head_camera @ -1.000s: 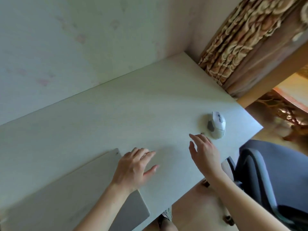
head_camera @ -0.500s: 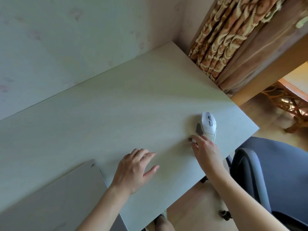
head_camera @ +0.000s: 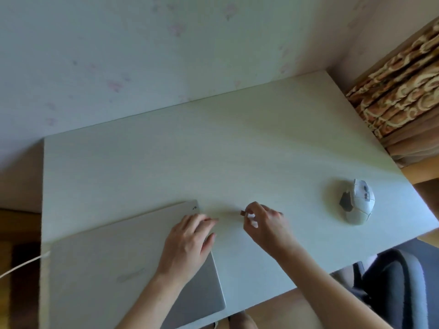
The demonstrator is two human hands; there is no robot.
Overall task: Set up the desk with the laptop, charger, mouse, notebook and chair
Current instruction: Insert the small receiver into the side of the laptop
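Note:
A closed silver laptop (head_camera: 114, 262) lies flat on the front left of the white desk (head_camera: 213, 157). My left hand (head_camera: 190, 243) rests on the laptop's right edge, fingers spread. My right hand (head_camera: 266, 224) pinches a small dark USB dongle (head_camera: 242, 213) just right of the laptop's far corner. A white mouse (head_camera: 358, 201) sits near the desk's right end, apart from both hands. A white charger cable (head_camera: 21, 265) runs off the laptop's left side. A dark grey chair (head_camera: 399, 288) stands at the lower right.
The desk backs onto a pale wall with faint floral marks. Patterned brown curtains (head_camera: 399, 98) hang at the right. Wooden floor shows beyond the desk's left edge and below its front edge.
My right hand has picked the small dongle up from beside the mouse and carried it left toward the laptop. My left hand has shifted onto the laptop's edge. The camera has panned left.

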